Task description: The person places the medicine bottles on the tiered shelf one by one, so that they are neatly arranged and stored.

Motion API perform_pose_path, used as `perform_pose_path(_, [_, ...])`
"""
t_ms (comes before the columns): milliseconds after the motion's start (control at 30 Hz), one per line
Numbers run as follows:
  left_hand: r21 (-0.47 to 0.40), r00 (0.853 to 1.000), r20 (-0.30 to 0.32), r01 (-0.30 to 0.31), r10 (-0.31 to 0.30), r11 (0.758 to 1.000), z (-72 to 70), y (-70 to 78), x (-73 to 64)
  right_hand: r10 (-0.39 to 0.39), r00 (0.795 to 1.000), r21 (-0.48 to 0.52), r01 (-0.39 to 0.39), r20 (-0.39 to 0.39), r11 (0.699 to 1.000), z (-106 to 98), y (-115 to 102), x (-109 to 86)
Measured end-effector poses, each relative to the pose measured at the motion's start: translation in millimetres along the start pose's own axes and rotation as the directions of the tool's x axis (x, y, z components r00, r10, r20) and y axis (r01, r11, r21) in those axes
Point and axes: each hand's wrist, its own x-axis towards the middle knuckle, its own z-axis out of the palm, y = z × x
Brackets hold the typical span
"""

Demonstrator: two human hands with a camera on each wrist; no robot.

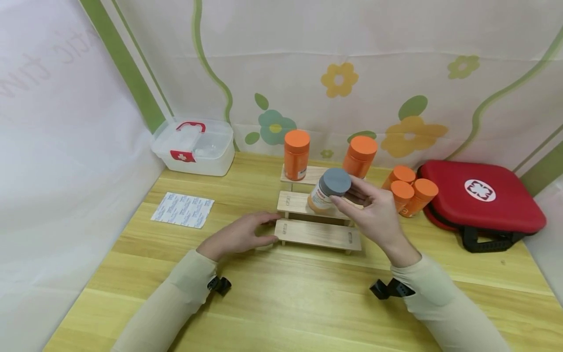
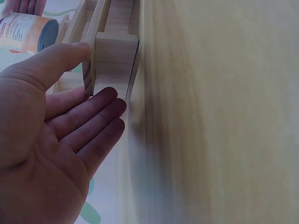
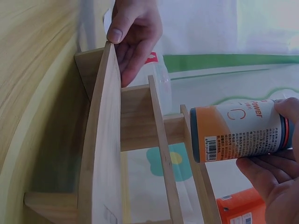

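Grasping a cylindrical grey-lidded, orange-and-white bottle (image 1: 327, 189) in our right hand (image 1: 376, 210), we pinch a stepped pale-wood rack (image 1: 317, 234) with our left hand (image 1: 243, 233). It stands between them.

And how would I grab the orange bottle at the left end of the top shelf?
Probably around the upper sides of the orange bottle, coming from the near side: it's round and upright, and the step in front sits lower, so the way in looks open.
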Motion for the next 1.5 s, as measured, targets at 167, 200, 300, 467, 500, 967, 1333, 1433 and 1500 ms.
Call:
perform_pose_path(167, [0.013,1.000,0.001,-0.031,0.031,0.999,2.9,-0.8,2.6,0.017,1.000,-0.014,-0.018,-0.006,1.000,5,1,-0.2])
perform_pose_path(200, [0.016,0.999,0.003,-0.036,0.036,0.999,3.6,-0.5,3.4,0.020,1.000,-0.018,-0.021,-0.007,1.000,6,2,-0.4])
perform_pose_path(300, [0.018,0.999,0.008,-0.041,0.040,0.999,5.2,0.4,5.0,0.032,0.999,-0.004,-0.032,-0.001,0.999,9,2,-0.2])
perform_pose_path(467, [0.018,0.999,0.007,-0.032,0.032,0.999,5.4,1.7,5.8,0.061,0.998,0.017,-0.061,0.009,0.998,19,3,2.5])
perform_pose_path(500, [0.018,1.000,0.007,-0.030,0.030,0.999,5.1,1.7,5.6,0.065,0.998,0.018,-0.065,0.011,0.998,22,2,3.3])
perform_pose_path(967, [0.027,0.999,-0.001,-0.038,0.038,0.999,3.5,0.1,3.7,0.078,0.997,0.059,-0.079,0.026,0.995,42,7,10.2])
perform_pose_path(1333, [0.019,1.000,-0.005,-0.022,0.023,1.000,0.7,1.5,0.5,0.103,0.994,0.077,-0.104,0.028,0.992,55,4,16.7])
perform_pose_path(1433, [0.020,1.000,-0.003,-0.019,0.020,1.000,0.5,0.9,-0.1,0.100,0.995,0.080,-0.101,0.022,0.992,59,3,17.8])
perform_pose_path(1500, [0.019,1.000,-0.003,-0.023,0.023,1.000,0.4,0.5,-0.4,0.101,0.995,0.079,-0.102,0.018,0.992,61,3,18.3])
